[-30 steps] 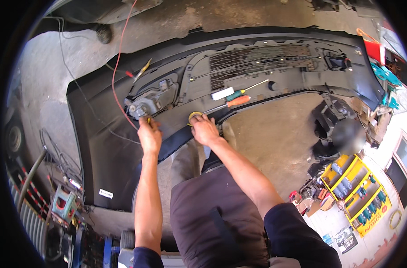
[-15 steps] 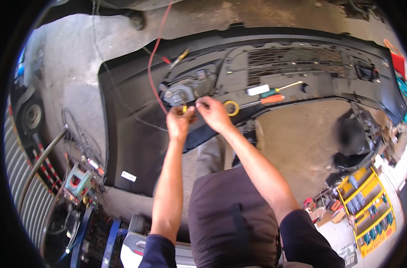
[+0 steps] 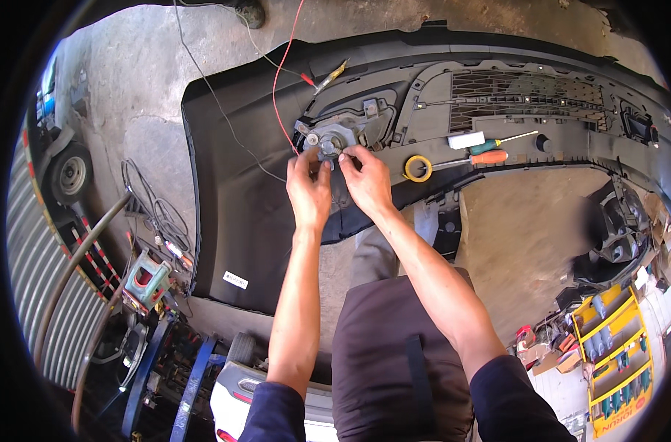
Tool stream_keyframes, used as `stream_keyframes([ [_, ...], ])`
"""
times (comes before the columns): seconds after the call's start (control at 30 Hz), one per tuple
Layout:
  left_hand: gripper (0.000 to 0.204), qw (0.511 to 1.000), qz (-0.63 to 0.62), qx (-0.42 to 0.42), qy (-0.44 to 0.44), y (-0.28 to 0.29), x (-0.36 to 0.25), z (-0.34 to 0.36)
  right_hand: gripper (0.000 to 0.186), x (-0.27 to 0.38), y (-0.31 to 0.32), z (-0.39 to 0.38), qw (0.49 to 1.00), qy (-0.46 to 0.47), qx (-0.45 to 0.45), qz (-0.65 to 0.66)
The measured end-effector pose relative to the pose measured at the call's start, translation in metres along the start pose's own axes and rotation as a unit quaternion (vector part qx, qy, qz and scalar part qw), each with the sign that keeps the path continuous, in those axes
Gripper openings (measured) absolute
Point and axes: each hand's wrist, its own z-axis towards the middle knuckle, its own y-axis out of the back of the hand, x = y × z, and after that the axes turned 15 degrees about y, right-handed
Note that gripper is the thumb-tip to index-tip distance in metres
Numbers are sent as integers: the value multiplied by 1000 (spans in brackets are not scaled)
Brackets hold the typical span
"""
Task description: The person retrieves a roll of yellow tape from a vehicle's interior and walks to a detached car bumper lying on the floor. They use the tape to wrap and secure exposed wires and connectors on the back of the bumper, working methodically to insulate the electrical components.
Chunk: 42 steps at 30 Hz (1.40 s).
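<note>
A large black car bumper (image 3: pixel 236 199) lies inner side up in front of me. A grey lamp unit (image 3: pixel 350 132), its round back facing up, is fitted in it. My left hand (image 3: pixel 308 193) is at the near edge of the lamp's back, fingers bent in a pinch. My right hand (image 3: pixel 368 181) pinches with thumb and forefinger beside it, close to the left fingertips. Whatever the fingertips grip is too small or hidden. A thin red wire (image 3: pixel 275 92) runs down to my left hand. A yellow tape roll (image 3: pixel 418 169) sits right of my right hand.
An orange-handled screwdriver (image 3: pixel 490 158), a green-handled screwdriver (image 3: pixel 490 144) and a white block (image 3: pixel 466 139) lie on the bumper. A clip lead (image 3: pixel 328 77) rests beyond the lamp. Yellow shelving (image 3: pixel 608 313) stands lower right; a loose black part (image 3: pixel 619 228) lies at the right.
My view has shifted, so the scene sits further right. Both hands have moved closer together onto the lamp's back. A small yellow bit by my left fingers no longer shows.
</note>
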Motion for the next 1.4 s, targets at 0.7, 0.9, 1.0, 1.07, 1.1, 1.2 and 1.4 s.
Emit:
stream_keyframes([
  [0.7,57,975,153,129,-96,19,-11,42,17,-2,3,14,986,116,47,-110],
  [0.9,57,974,163,124,-95,17,-12,44,21,-4,-11,1,997,56,-19,-49],
  [1.0,59,976,158,125,-86,19,-11,43,25,-16,-18,-10,993,-11,-50,106],
  [1.07,62,979,142,125,-77,17,-10,41,24,-23,-21,-22,986,-25,-73,149],
  [1.1,63,980,136,124,-73,16,-10,40,24,-26,-23,-27,981,-33,-84,170],
  [1.2,70,980,136,122,-73,15,-11,36,18,-26,-29,-31,978,-38,-101,181],
  [1.4,82,979,170,86,-69,8,-16,30,10,-36,-40,-29,945,-67,-95,305],
])
